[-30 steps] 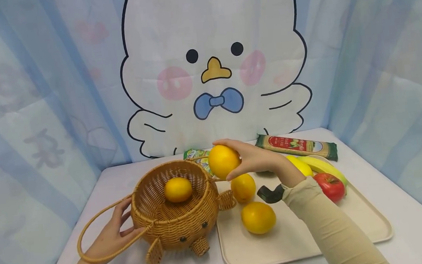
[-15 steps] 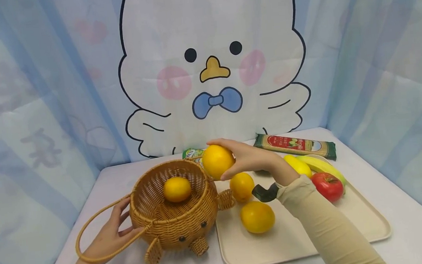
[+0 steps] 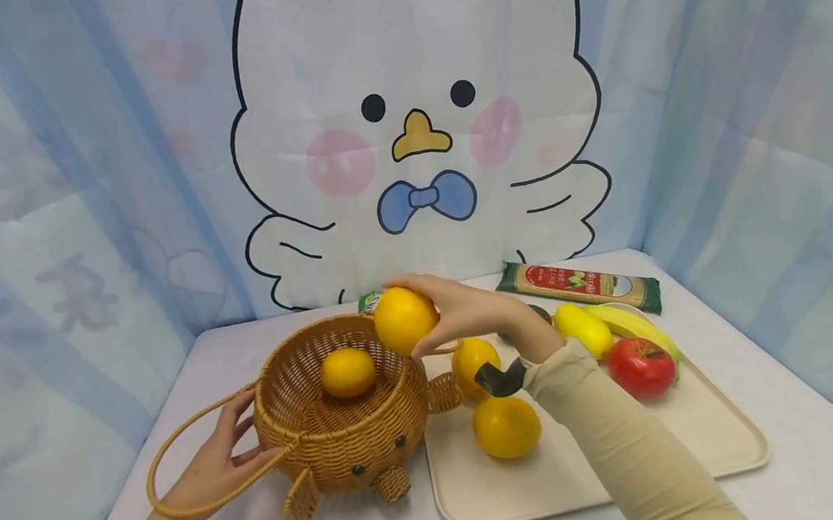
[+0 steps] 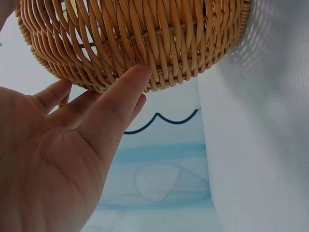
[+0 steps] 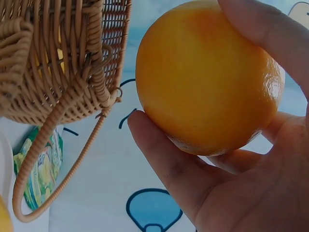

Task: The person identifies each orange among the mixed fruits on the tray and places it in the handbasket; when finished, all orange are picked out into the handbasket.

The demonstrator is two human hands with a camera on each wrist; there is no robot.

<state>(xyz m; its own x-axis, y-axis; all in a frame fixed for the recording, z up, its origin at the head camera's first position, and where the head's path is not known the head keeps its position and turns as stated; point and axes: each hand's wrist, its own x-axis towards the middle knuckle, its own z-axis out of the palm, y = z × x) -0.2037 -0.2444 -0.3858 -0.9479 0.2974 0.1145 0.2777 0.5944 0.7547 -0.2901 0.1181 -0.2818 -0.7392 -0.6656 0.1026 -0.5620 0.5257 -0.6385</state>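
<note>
My right hand (image 3: 469, 311) grips an orange (image 3: 405, 320) between thumb and fingers, over the right side of the rim of a wicker basket (image 3: 351, 447) with an animal face. In the right wrist view the orange (image 5: 207, 77) fills the grasp, with the basket (image 5: 53, 58) beside it. Inside the basket lies a yellow-orange fruit (image 3: 348, 372). My left hand (image 3: 208, 475) rests its extended fingers against the basket's left side, under one looped handle (image 3: 171, 430); in the left wrist view its fingertips touch the weave (image 4: 159, 43).
Right of the basket, a cream tray (image 3: 527, 498) holds another orange (image 3: 476, 364), a lemon-like fruit (image 3: 507, 427), a red apple (image 3: 642, 367), a yellow fruit (image 3: 583, 330) and a banana (image 3: 634, 325). Behind lie a long green-and-tan packet (image 3: 578, 283) and a green packet (image 3: 369, 301).
My right hand has carried the orange leftward, from right of the basket's rim to over it. The left hand stays against the basket.
</note>
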